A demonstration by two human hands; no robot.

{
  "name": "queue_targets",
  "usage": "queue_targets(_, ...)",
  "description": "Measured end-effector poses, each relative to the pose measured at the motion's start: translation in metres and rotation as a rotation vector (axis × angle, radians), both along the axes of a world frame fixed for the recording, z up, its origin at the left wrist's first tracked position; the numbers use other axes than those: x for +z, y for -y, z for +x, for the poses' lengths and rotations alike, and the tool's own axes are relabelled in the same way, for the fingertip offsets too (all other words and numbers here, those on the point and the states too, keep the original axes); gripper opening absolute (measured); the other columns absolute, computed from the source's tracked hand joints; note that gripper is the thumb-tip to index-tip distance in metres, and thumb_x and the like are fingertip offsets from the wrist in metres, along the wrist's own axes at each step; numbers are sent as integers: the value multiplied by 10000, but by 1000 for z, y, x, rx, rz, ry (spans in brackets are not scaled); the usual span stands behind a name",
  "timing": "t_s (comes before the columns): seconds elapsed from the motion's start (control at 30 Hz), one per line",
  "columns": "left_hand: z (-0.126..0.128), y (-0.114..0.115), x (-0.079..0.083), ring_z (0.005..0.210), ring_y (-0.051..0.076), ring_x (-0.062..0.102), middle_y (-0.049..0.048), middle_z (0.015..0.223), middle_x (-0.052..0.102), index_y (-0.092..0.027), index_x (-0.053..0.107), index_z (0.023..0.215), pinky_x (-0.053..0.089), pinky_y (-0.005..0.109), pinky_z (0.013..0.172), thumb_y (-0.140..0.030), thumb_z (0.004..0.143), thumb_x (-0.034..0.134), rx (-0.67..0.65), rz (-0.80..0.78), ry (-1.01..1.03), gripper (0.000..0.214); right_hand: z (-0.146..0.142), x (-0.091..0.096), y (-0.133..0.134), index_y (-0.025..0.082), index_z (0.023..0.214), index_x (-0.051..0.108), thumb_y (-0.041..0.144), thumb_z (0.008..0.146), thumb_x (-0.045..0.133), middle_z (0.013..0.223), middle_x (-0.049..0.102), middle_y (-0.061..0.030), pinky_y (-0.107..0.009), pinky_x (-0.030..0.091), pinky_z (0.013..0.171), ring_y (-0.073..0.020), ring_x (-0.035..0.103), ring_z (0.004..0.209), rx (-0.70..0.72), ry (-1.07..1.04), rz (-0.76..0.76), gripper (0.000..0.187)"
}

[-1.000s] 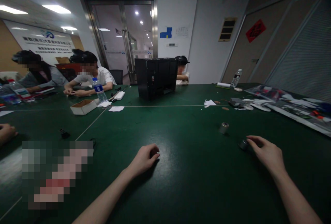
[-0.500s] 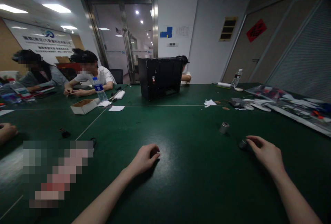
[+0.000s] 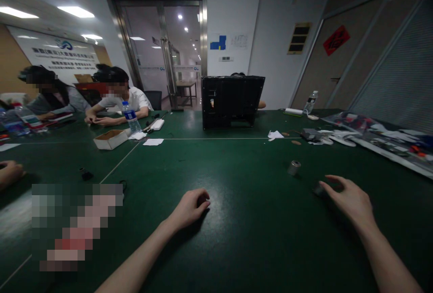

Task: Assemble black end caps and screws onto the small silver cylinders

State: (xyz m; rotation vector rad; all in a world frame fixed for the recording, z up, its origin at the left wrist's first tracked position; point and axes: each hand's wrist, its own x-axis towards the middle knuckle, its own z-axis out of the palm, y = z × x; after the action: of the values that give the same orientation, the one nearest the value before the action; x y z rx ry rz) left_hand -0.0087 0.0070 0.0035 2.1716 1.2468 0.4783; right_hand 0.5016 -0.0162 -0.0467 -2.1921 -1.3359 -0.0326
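Just left of my right hand [image 3: 348, 198], a small dark cylinder [image 3: 318, 188] sits on the green table [image 3: 243, 239]. Thumb and fingers of that hand are spread apart, with the thumb tip beside the cylinder; I cannot tell whether they touch. Farther back stands a silver metal cylinder [image 3: 294, 167], upright and apart from the hand. My left hand [image 3: 191, 207] rests on the table at the centre, its fingers loosely curled and a small gap left before the thumb. Nothing shows in it, though the palm is hidden.
A black box-like housing [image 3: 233, 103] stands at the far side, partly hiding a person. An open cardboard box [image 3: 111, 139] and a water bottle [image 3: 131, 117] are at left. Another person's hand [image 3: 11, 173] enters at the left edge. Clutter [image 3: 395, 144] covers the right side.
My right hand's fingers have spread away from the dark cylinder, which stays on the table. The black housing has turned and shifted right. My left hand has stayed in place.
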Motion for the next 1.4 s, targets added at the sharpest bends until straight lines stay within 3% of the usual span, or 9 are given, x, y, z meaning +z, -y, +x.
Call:
queue_targets(0.3, -2, -1, -2, 772, 178, 598, 52, 868, 657, -157, 612, 935, 440, 263, 690, -309, 866, 514, -2, -5, -1, 193, -35, 36, -60, 114, 1274, 480, 494, 811, 477, 1141, 596, -195, -437, 473, 776, -352, 558, 1032, 109, 274, -202, 599)
queue_targets(0.63, -3, 0, -2, 777, 177, 581, 52, 867, 640, -159, 608, 944, 438, 263, 697, -304, 868, 511, -13, 15, -19, 190, -59, 26, -94, 115, 1132, 549, 259, 812, 517, 1078, 634, -185, -371, 482, 741, -305, 615, 959, 159, 186, -294, 352)
queue_targets(0.77, -2, 1, 1, 783, 180, 578, 55, 870, 640, -159, 613, 939, 437, 263, 697, -311, 867, 514, -8, 15, -33, 195, -69, 27, -90, 125, 1218, 478, 310, 804, 537, 1154, 608, -169, -380, 487, 795, -298, 597, 1024, 148, 120, -242, 458)
queue_targets(0.83, -2, 2, 1, 783, 180, 579, 55, 876, 642, -161, 615, 943, 437, 266, 699, -317, 869, 511, -12, 10, -31, 202, -85, 33, -84, 142, 1239, 457, 354, 790, 559, 1157, 614, -150, -381, 482, 840, -282, 599, 1035, 182, -36, -160, 507)
queue_targets(0.93, -3, 2, 1, 786, 180, 584, 56, 883, 646, -157, 614, 945, 438, 266, 699, -324, 867, 517, -10, -2, -25, 208, -125, 47, -69, 173, 1222, 457, 396, 735, 630, 1112, 646, -123, -391, 474, 886, -269, 612, 1024, 302, -439, 1, 563)
queue_targets(1.03, -3, 1, 0, 799, 179, 590, 59, 895, 650, -152, 609, 957, 443, 266, 709, -322, 865, 522, 2, -18, -13, 212, -177, 60, -51, 174, 1216, 430, 406, 738, 643, 1041, 677, -109, -395, 472, 906, -251, 628, 1002, 521, -816, 60, 572)
queue_targets(1.1, -4, 1, 1, 806, 178, 590, 58, 904, 650, -153, 607, 963, 446, 269, 720, -318, 866, 520, -4, -23, -5, 210, -210, 66, -39, 166, 1205, 418, 393, 726, 667, 1019, 681, -106, -406, 465, 917, -246, 630, 998, 612, -933, 45, 586)
queue_targets(1.23, -4, 2, 4, 791, 177, 588, 51, 896, 647, -162, 608, 967, 445, 267, 702, -320, 864, 516, -11, -26, 7, 210, -257, 67, -22, 171, 1187, 406, 308, 685, 706, 1028, 664, -96, -410, 479, 897, -229, 638, 952, 730, -879, -10, 601)
queue_targets(1.4, -1, 1, 3, 761, 178, 591, 50, 855, 652, -160, 603, 975, 437, 258, 669, -307, 853, 523, -5, -20, 6, 207, -281, 57, -10, 209, 1211, 399, 219, 685, 689, 973, 663, -46, -388, 486, 865, -200, 639, 893, 879, -655, -22, 601)
